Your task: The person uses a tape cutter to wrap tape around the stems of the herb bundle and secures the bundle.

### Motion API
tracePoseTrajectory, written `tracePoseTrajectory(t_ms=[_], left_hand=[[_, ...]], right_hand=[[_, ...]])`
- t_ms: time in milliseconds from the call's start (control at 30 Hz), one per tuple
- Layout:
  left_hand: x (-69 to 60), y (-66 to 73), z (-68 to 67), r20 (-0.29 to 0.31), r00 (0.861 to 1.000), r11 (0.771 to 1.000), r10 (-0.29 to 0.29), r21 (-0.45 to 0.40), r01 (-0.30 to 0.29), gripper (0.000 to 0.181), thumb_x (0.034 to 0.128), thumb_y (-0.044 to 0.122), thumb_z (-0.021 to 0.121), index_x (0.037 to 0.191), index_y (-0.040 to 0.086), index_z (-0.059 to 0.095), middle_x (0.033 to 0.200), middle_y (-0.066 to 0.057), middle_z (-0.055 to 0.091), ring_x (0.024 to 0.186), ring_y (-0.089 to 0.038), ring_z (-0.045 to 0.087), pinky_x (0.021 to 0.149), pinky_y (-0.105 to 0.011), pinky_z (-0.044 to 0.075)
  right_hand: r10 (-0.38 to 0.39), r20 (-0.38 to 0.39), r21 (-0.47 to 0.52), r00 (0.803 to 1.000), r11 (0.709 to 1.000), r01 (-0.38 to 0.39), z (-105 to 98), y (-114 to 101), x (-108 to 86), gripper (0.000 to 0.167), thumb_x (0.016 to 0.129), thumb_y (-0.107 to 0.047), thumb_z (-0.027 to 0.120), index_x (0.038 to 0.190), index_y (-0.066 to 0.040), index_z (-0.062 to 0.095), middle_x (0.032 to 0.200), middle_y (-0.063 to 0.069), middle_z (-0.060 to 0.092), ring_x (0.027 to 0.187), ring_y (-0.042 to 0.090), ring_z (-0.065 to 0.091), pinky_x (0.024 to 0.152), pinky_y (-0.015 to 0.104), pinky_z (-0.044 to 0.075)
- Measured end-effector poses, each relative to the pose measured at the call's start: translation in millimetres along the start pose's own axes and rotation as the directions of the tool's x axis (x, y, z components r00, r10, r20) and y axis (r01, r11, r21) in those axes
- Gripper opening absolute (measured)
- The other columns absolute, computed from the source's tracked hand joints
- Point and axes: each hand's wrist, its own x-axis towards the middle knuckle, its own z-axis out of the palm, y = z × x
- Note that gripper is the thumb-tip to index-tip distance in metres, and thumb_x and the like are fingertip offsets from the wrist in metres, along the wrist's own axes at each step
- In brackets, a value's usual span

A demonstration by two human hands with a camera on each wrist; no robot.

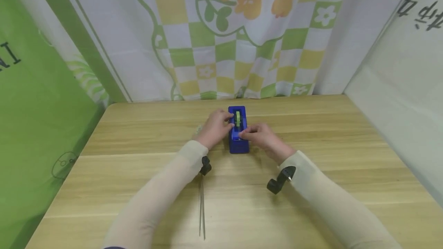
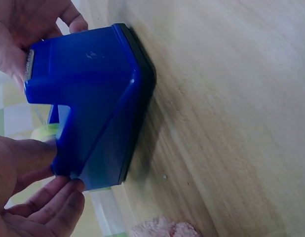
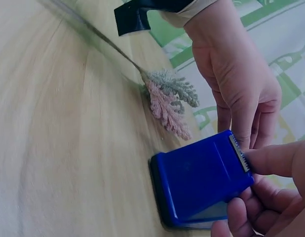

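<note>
A blue tape dispenser [image 1: 239, 147] with a yellow-green tape roll [image 1: 237, 118] stands on the table between both hands. My left hand [image 1: 216, 126] grips its left side around the roll, the thumb [image 2: 36, 153] lying over the rim. At the near end, my right hand [image 1: 264, 139] holds the dispenser beside the serrated cutter [image 3: 239, 153]. One right fingertip touches the cutter, and other fingers [image 3: 236, 212] curl against the side wall. Whether a strip of tape lies between the right fingers cannot be told.
Left of the dispenser lies an artificial flower with pink [image 3: 167, 111] and grey-green [image 3: 174, 84] sprigs. Its thin stems [image 1: 202, 210] run under the left forearm toward the front of the table [image 1: 145, 137]. A checked curtain [image 1: 235, 60] hangs behind the back edge.
</note>
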Motion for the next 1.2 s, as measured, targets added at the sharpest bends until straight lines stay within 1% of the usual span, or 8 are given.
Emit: tracePoseTrajectory(t_ms=[133, 267, 333, 467, 600, 767, 933, 1200], left_hand=[[-0.8, 2.5, 1.4, -0.009, 1.000, 1.000, -0.015, -0.006, 0.015, 0.038, 0.1015, 0.012, 0.068, 0.137, -0.001, 0.065, 0.131, -0.019, 0.067, 0.115, -0.030, 0.067, 0.097, -0.039, 0.059], [0.1, 2.4, 3.1, -0.013, 1.000, 0.999, -0.019, -0.026, 0.019, 0.039, 0.1025, 0.012, 0.067, 0.139, 0.000, 0.064, 0.129, -0.020, 0.068, 0.111, -0.030, 0.067, 0.093, -0.039, 0.059], [0.7, 1.6, 3.8, -0.018, 1.000, 0.999, -0.014, -0.033, 0.013, 0.039, 0.1028, 0.013, 0.067, 0.140, 0.000, 0.064, 0.125, -0.020, 0.069, 0.105, -0.029, 0.066, 0.089, -0.038, 0.059], [0.7, -0.4, 5.1, -0.036, 0.999, 0.999, -0.010, -0.052, 0.008, 0.039, 0.1027, 0.013, 0.067, 0.140, 0.001, 0.063, 0.116, -0.019, 0.069, 0.091, -0.024, 0.061, 0.079, -0.034, 0.056], [-0.5, -2.6, 6.9, -0.040, 0.999, 0.997, -0.022, -0.072, 0.020, 0.040, 0.1029, 0.013, 0.066, 0.141, 0.001, 0.063, 0.113, -0.018, 0.070, 0.086, -0.019, 0.057, 0.075, -0.029, 0.052], [-1.0, -3.7, 8.5, -0.047, 0.999, 0.996, -0.027, -0.087, 0.023, 0.040, 0.1027, 0.013, 0.067, 0.141, 0.002, 0.063, 0.121, -0.018, 0.073, 0.087, -0.020, 0.058, 0.077, -0.031, 0.053], [0.1, -4.3, 9.5, -0.058, 0.998, 0.996, -0.020, -0.091, 0.014, 0.040, 0.1023, 0.012, 0.067, 0.140, 0.001, 0.063, 0.132, -0.018, 0.072, 0.086, -0.019, 0.060, 0.079, -0.032, 0.055], [-1.3, -2.9, 8.6, -0.050, 0.999, 0.995, -0.022, -0.099, 0.017, 0.040, 0.1024, 0.011, 0.066, 0.141, 0.001, 0.063, 0.134, -0.019, 0.071, 0.073, -0.015, 0.054, 0.067, -0.024, 0.048]], right_hand=[[0.028, 0.013, 0.075, 1.000, 0.997, -0.029, -0.5, 1.5, 1.8, 0.014, 0.101, -0.017, 0.068, 0.098, -0.004, 0.072, 0.101, -0.003, 0.070, 0.093, 0.010, 0.060, 0.091, 0.035, 0.055], [0.049, 0.024, 0.124, 0.999, 0.991, -0.051, -2.3, -0.1, 0.4, 0.024, 0.102, -0.018, 0.067, 0.113, 0.003, 0.071, 0.108, 0.002, 0.073, 0.099, 0.014, 0.063, 0.098, 0.040, 0.054], [0.049, 0.013, 0.127, 0.999, 0.991, -0.050, -3.4, -1.7, 0.3, 0.026, 0.101, -0.020, 0.068, 0.114, 0.002, 0.071, 0.104, 0.000, 0.073, 0.100, 0.015, 0.062, 0.095, 0.039, 0.054], [0.023, -0.006, 0.130, 1.000, 0.991, -0.022, -4.1, -5.5, 1.7, 0.021, 0.101, -0.022, 0.068, 0.108, -0.003, 0.071, 0.091, -0.008, 0.070, 0.096, 0.014, 0.059, 0.081, 0.032, 0.054], [0.003, -0.006, 0.165, 1.000, 0.986, -0.002, -3.2, -8.8, 2.9, 0.013, 0.101, -0.017, 0.068, 0.104, -0.005, 0.071, 0.083, -0.012, 0.071, 0.088, 0.011, 0.062, 0.075, 0.027, 0.053], [-0.017, 0.014, 0.242, 1.000, 0.970, 0.013, -1.9, -11.3, 3.9, 0.013, 0.103, -0.007, 0.063, 0.110, 0.003, 0.066, 0.077, -0.012, 0.072, 0.075, 0.004, 0.066, 0.069, 0.018, 0.054], [-0.021, 0.025, 0.267, 0.999, 0.964, 0.014, -1.8, -13.0, 3.4, 0.018, 0.103, -0.002, 0.060, 0.115, 0.011, 0.062, 0.075, -0.009, 0.071, 0.070, 0.003, 0.066, 0.065, 0.016, 0.055], [-0.028, 0.034, 0.282, 0.999, 0.959, 0.017, -2.4, -13.8, 1.7, 0.015, 0.103, 0.001, 0.059, 0.112, 0.012, 0.062, 0.076, -0.007, 0.071, 0.070, 0.003, 0.066, 0.067, 0.016, 0.056]])
